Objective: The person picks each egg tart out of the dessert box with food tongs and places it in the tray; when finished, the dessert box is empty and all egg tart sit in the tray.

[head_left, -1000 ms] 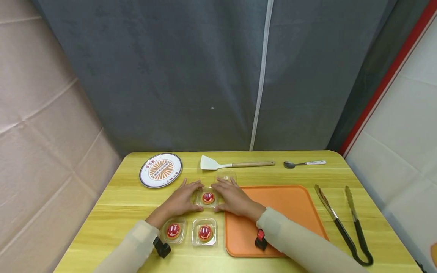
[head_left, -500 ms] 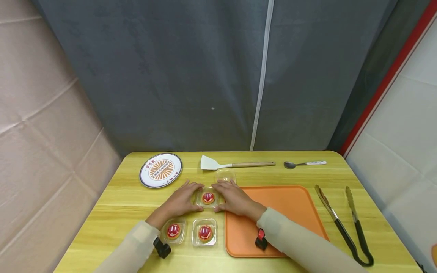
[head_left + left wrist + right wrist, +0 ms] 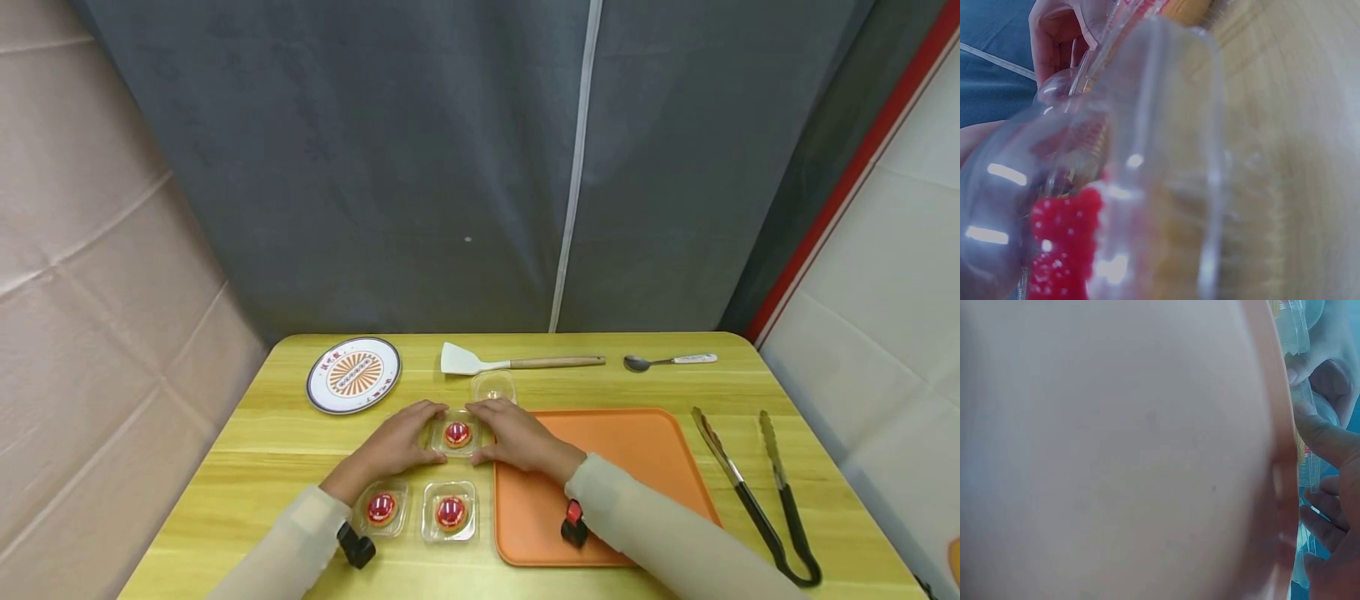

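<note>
The left hand (image 3: 393, 439) and right hand (image 3: 517, 437) gripped a clear box (image 3: 457, 434). Two more boxes (image 3: 449, 512) sat nearer the front edge of the worktop (image 3: 427, 575).

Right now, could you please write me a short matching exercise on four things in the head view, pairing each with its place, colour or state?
1. Farthest boxed red tart
2. Spatula
3. Tongs
4. Plate

A. White head, wooden handle
B. Orange sunburst pattern
C. Between the left hand and right hand
D. Spread open, black handles

Right pairs: 1-C, 2-A, 3-D, 4-B.
</note>
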`<state>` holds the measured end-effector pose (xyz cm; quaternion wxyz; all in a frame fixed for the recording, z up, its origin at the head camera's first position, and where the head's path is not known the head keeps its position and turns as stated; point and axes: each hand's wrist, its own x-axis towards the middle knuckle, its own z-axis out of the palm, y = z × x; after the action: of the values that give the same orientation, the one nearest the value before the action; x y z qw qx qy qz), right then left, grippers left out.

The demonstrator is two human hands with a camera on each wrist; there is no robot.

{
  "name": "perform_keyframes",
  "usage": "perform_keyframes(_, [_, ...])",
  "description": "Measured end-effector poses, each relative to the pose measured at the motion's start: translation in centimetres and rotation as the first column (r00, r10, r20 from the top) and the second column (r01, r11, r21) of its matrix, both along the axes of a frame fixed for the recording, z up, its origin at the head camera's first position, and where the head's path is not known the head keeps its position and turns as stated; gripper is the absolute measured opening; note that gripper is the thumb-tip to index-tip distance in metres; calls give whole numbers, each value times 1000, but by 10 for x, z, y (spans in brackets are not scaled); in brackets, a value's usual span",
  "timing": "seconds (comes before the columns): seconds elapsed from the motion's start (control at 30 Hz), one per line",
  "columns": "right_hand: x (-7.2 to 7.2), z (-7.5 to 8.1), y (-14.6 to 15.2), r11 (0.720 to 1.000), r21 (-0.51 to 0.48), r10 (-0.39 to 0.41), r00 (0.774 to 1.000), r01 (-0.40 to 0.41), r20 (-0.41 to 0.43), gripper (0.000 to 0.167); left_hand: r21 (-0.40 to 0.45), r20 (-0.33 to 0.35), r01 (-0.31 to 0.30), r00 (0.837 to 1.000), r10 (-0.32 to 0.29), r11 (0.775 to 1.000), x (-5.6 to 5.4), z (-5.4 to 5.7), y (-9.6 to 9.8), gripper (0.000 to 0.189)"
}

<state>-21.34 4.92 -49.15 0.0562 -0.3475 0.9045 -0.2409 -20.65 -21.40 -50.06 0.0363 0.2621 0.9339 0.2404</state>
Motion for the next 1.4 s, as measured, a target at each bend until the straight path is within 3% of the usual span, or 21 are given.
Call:
perform_keyframes(0.73, [-2,0,1,999,-17,37,999,-37,-2,75,2,-55,-7,998,7,1000,1,-1,4,73])
perform_keyframes(1.17, [-2,-5,1,989,119,112,979,-93,-169,79,-2,-38,-5,999,5,1000,2,1,4,73])
perform_keyframes(1.4, [0,-5,0,989,118,109,974,-87,-197,79,-5,-26,-11,1000,11,1000,0,0,5,72])
